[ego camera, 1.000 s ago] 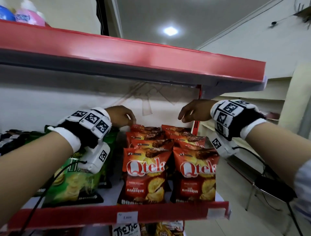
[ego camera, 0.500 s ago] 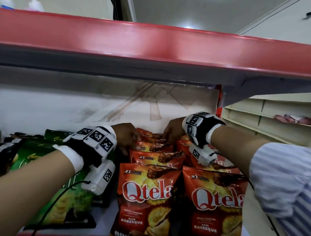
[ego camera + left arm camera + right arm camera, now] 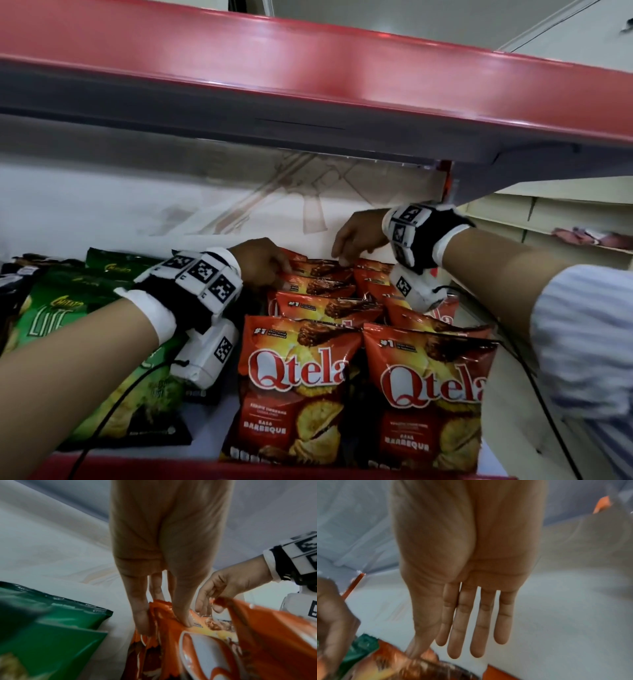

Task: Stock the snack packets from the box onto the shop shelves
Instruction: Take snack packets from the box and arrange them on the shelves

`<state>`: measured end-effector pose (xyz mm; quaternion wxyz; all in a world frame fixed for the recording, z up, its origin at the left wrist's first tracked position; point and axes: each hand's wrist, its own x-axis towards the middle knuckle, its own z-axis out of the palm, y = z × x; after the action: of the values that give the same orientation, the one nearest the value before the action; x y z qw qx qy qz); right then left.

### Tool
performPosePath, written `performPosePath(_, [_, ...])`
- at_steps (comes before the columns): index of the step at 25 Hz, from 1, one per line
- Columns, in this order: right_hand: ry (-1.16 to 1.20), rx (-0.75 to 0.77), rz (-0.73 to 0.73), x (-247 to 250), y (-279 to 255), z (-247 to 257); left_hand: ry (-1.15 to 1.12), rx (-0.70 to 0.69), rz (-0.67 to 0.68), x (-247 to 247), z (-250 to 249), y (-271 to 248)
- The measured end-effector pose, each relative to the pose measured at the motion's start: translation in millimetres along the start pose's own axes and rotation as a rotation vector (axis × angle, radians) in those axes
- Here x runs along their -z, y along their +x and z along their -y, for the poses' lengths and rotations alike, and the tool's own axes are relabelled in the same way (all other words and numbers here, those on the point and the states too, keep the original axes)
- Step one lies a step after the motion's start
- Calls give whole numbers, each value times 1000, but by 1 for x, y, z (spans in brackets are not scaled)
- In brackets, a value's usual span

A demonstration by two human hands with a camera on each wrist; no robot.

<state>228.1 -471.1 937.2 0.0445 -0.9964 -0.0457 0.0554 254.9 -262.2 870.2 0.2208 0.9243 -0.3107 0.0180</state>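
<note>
Two rows of red Qtela snack packets [image 3: 294,394] stand on the white shelf [image 3: 205,428], one behind another. My left hand [image 3: 263,263] reaches to the back of the left row, where thumb and fingers pinch the top edge of a rear red packet [image 3: 169,635]. At the back of the right row, my right hand [image 3: 352,240] has its thumb on the top of a rear packet [image 3: 373,270] and the fingers behind it. In the left wrist view the right hand [image 3: 209,608] looks pinched on that edge. The box is out of sight.
Green snack packets [image 3: 68,325] lie to the left of the red rows, close to my left forearm. A red-edged upper shelf [image 3: 308,78] hangs low overhead. The shelf's red front lip [image 3: 137,469] runs along the bottom. Cream shelving [image 3: 565,212] stands to the right.
Both hands came down from above the packets onto the rear packets' top edges. My head moved closer and lower, so the packets fill more of the view.
</note>
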Motion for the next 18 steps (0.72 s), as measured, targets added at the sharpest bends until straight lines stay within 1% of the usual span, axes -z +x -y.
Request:
performPosePath(3, [75, 4, -22, 21, -27, -8, -125, -55, -45, 9, -2, -13])
performPosePath(5, [134, -3, -23, 28, -48, -19, -148, -111, -79, 12, -4, -20])
performPosePath(6, [165, -6, -22, 30, -55, -25, -150, -138, -63, 13, -3, -23])
performPosePath(8, [198, -39, -14, 22, -77, -39, -142, -180, 57, 7, -7, -30])
performPosePath(9, [160, -69, 18, 15, -78, -45, -137, -175, 99, 4, -5, -31])
performPosePath(10, [102, -113, 50, 8, -79, -52, -130, -173, 112, 1, -3, -31])
performPosePath(12, [-2, -215, 113, -9, -84, -68, -136, -173, 83, -3, -5, -31])
performPosePath(13, [-6, -261, 130, -16, -86, -75, -155, -171, 71, -4, -5, -31])
performPosePath(15, [16, -311, 124, -27, -88, -88, -197, -148, 64, -1, -6, -30])
performPosePath(18, [-9, -298, 53, -36, -87, -98, -215, -105, 36, 6, -5, -30])
